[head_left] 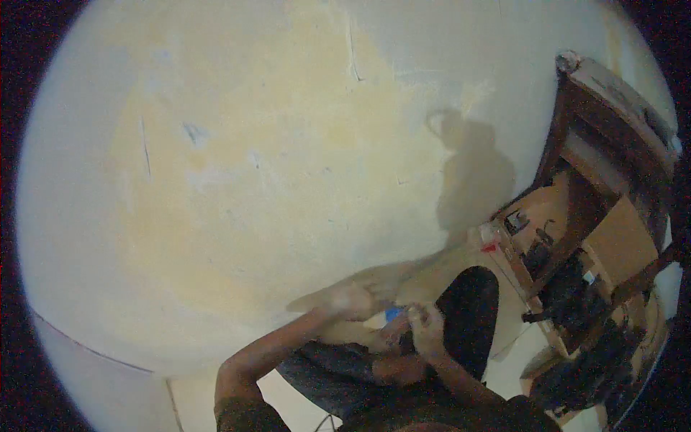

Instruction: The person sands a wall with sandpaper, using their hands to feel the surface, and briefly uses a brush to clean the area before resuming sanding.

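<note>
My left hand (351, 299) reaches out over my crossed legs, its fingers stretched toward the right, near the base of the wall. Its outline is soft and I see nothing held in it. A small blue thing (393, 314) shows between my two hands, close to my bare foot (396, 333); its kind is too small to tell. My right hand (426, 327) is just right of the blue thing with its fingers curled together in a pinch. Whatever those fingers hold, if anything, is hidden.
A pale, scuffed wall (273, 144) fills most of the view. At the right stands a dark wooden shelf unit (612, 108) with a cardboard box (620, 241) and dark items (576, 288). A small red thing (490, 247) lies near its corner. My dark-clothed knee (471, 309) rises beside it.
</note>
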Tool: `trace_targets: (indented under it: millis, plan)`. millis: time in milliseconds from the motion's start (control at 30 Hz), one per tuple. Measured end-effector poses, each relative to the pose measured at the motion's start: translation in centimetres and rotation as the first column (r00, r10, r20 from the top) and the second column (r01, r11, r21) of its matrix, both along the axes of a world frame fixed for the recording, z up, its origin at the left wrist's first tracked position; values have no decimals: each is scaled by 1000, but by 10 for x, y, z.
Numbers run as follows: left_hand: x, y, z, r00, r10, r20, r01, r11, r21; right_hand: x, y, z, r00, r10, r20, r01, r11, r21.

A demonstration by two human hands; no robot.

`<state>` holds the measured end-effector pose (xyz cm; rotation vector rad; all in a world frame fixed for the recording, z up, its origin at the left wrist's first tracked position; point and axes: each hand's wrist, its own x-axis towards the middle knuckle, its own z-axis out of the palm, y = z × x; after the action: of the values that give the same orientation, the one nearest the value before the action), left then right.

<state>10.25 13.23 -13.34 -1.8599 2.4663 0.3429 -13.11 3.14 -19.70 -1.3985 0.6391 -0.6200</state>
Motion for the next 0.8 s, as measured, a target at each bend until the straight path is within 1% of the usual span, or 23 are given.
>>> trace_targets:
  millis: [67,100,133,167,200,233,267,300,333,400,433,467,500,533,567,600,633,667,733,800]
  plan:
    - [-17,27,-54,971,-159,180,147,986,75,-15,-39,17,989,-110,95,109,994,15]
    - [-34,27,-29,990,-91,112,69,981,183,-20,-61,24,977,-200,76,204,978,-46]
    - [-47,26,-6,998,-15,53,-1,955,296,-24,-82,24,956,-285,66,291,950,-109]
    - [-55,22,9,985,174,8,-169,942,290,-26,-99,10,932,-357,60,358,933,-18]
    - [-62,13,22,936,351,-27,-329,900,286,-25,-110,-1,900,-433,57,429,901,72]
    - [-69,8,25,852,519,-61,-482,826,292,-21,-114,4,913,-406,44,399,910,115]
    - [-74,6,20,761,605,-236,-551,794,258,-17,-117,11,925,-378,33,369,916,160]
    - [-76,-1,12,642,651,-406,-620,751,225,-11,-120,17,936,-352,31,339,919,200]
    - [-77,-10,2,501,655,-566,-687,699,201,-4,-119,18,949,-316,20,310,940,140]
    - [-71,-35,-30,338,430,-837,-698,712,83,11,-110,20,969,-248,-10,248,969,16]
    - [-73,-49,-43,352,348,-869,-720,693,-14,14,-99,39,986,-169,-6,169,985,44]
    - [-75,-63,-54,375,267,-888,-739,665,-112,18,-91,41,991,-136,11,136,990,42]
    - [-80,-76,-61,495,264,-828,-744,621,-247,22,-83,38,994,-103,29,102,994,39]
    - [-83,-80,-57,483,318,-816,-755,624,-203,26,-77,34,996,-74,48,72,997,36]
    - [-86,-83,-53,471,371,-800,-764,625,-160,31,-71,27,992,-116,56,110,988,106]
    - [-99,-84,-37,332,477,-813,-760,646,68,34,-66,15,985,-160,59,147,973,176]
    - [-107,-85,-38,249,521,-816,-762,625,167,34,-64,7,977,-203,62,182,952,245]
    - [-115,-86,-43,164,564,-809,-758,597,263,31,-64,-4,977,-202,67,180,951,253]
    - [-128,-85,-89,99,526,-845,-837,503,215,22,-60,-18,976,-203,78,174,945,278]
    - [-127,-78,-109,70,467,-882,-854,485,189,15,-54,-23,990,-118,80,88,946,313]
